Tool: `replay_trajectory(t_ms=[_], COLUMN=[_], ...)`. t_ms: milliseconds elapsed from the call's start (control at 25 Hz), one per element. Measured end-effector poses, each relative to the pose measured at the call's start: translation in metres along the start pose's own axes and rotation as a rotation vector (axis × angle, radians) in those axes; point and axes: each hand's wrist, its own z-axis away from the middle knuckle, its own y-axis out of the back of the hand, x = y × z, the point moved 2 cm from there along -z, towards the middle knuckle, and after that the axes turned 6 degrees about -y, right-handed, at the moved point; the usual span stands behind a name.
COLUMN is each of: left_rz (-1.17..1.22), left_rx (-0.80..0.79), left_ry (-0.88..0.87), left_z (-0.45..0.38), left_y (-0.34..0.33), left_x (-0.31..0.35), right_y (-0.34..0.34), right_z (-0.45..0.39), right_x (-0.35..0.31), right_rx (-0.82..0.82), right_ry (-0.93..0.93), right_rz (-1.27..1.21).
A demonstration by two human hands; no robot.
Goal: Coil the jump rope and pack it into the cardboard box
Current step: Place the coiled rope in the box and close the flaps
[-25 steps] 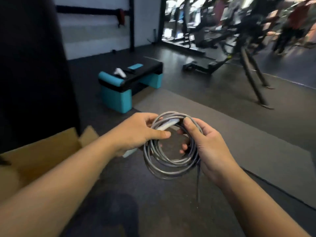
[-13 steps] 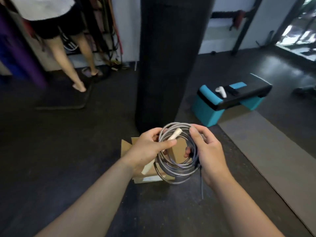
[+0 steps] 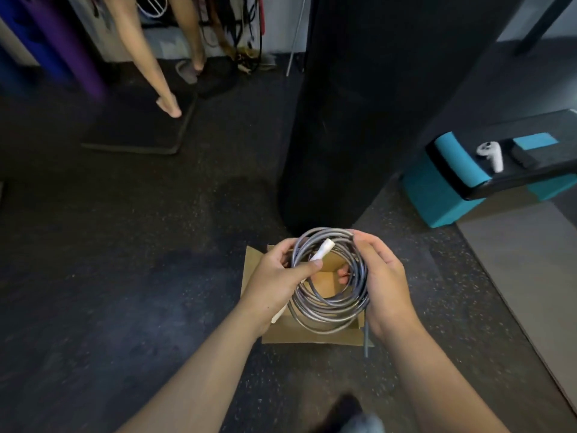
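Observation:
The grey jump rope is wound into a round coil of several loops. My left hand grips the coil's left side together with a white handle that lies across the loops. My right hand holds the coil's right side, fingers curled through it. A short rope end hangs down below my right wrist. The coil hovers directly above the open cardboard box, which stands on the dark floor with its flaps spread. Most of the box's inside is hidden behind the coil and my hands.
A tall black punching bag stands just behind the box. A teal and black step bench with a white controller sits at the right. A person's legs are at the back left on a dark mat. A grey mat lies right.
My view has swung left and down, from the gym floor to the box. The coil, held in both hands throughout, now sits over the open box instead of beside it.

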Motion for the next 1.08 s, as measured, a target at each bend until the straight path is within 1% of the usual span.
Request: replay_trajectory(t_ms=[120,200,280,400,520,600,680,760,880,960,1000,1080], left_rz=[-0.025,-0.056,-0.074,-0.086,-0.109,-0.139,-0.179,-0.251,-0.417,-0.499,-0.529,-0.537], left_rx=[0.080,0.124,0.150,0.199,0.189,0.178,0.159,0.125,0.163,0.158,0.155,0.185], left_ry=[0.050,0.091,0.131,0.190,0.241,0.270,0.281,0.282,0.236,0.265,0.289,0.297], left_z=[-0.045,-0.082,-0.128,-0.181,-0.236,-0.264,-0.283,-0.290,-0.291,-0.286,-0.283,-0.271], left_y=[-0.015,-0.023,-0.029,-0.031,-0.033,-0.028,-0.023,-0.020,-0.022,-0.026,-0.027,-0.026], left_x=[-0.033,-0.068,-0.129,-0.237,-0.346,-0.403,-0.446,-0.471,-0.481,-0.476,-0.470,-0.444], right_y=[0.007,0.014,0.023,0.035,0.050,0.052,0.050,0.048,0.048,0.042,0.039,0.036], right_z=[-0.062,-0.111,-0.165,-0.236,-0.301,-0.330,-0.353,-0.368,-0.377,-0.376,-0.375,-0.363], right_x=[0.031,0.068,0.123,0.221,0.319,0.369,0.406,0.431,0.448,0.446,0.439,0.413], right_rx=[-0.012,-0.014,-0.012,0.028,0.047,0.048,0.063,0.090,0.114,0.074,0.047,0.021], right_ry=[-0.062,-0.106,-0.130,-0.231,-0.319,-0.392,-0.414,-0.363,-0.222,-0.161,-0.162,-0.224], right_rz=[-0.019,-0.031,-0.015,0.037,0.110,0.163,0.203,0.341,0.630,0.812,0.872,0.855])
